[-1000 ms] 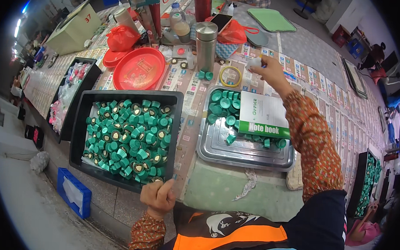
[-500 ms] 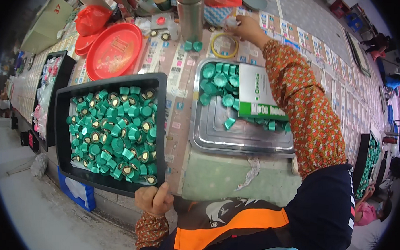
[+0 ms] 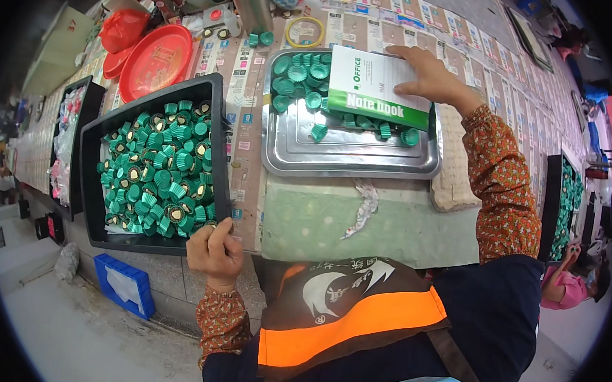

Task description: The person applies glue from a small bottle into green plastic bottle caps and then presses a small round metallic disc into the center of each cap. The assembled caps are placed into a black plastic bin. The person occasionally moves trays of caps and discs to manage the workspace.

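Both hands placed: right hand (image 3: 430, 77) now flat on the notebook (image 3: 382, 88), left hand (image 3: 214, 252) still gripping black tray (image 3: 91, 181).

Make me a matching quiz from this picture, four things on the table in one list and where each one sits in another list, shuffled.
Things:
1. notebook
2. red plate
3. black tray
4. ring of yellow tape

Places:
A. gripped at its near corner by the left hand
B. beyond the steel tray
C. under the right hand, over green cups
D. beyond the black tray

Pairs: 1-C, 2-D, 3-A, 4-B
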Demonstrator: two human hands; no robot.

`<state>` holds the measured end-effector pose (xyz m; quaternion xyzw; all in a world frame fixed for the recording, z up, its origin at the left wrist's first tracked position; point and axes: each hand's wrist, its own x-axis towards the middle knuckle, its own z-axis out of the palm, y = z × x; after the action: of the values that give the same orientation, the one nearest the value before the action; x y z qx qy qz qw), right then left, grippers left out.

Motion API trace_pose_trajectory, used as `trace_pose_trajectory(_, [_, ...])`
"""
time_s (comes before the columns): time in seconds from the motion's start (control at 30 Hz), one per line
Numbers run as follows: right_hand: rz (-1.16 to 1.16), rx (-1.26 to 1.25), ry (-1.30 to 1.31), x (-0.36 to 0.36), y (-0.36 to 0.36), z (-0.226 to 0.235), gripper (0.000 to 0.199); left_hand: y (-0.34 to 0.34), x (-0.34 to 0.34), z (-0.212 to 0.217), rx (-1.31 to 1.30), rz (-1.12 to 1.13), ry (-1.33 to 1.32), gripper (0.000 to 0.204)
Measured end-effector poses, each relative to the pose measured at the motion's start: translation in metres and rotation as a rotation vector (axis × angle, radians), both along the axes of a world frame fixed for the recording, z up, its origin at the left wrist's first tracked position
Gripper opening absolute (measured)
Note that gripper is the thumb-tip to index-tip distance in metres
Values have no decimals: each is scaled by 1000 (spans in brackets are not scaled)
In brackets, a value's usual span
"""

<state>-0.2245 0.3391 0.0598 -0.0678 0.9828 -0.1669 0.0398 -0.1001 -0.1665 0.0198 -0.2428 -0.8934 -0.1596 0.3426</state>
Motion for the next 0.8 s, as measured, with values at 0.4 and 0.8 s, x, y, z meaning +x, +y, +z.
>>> trace_pose_trajectory(0.4, [-90,-445,-135,54,-12,30,34,19,12,27,77,-13,-20,24])
trace_pose_trajectory(0.8, [-487,-1399,301,253,85,33,39,83,76,-11,1258,-318,-1623,42])
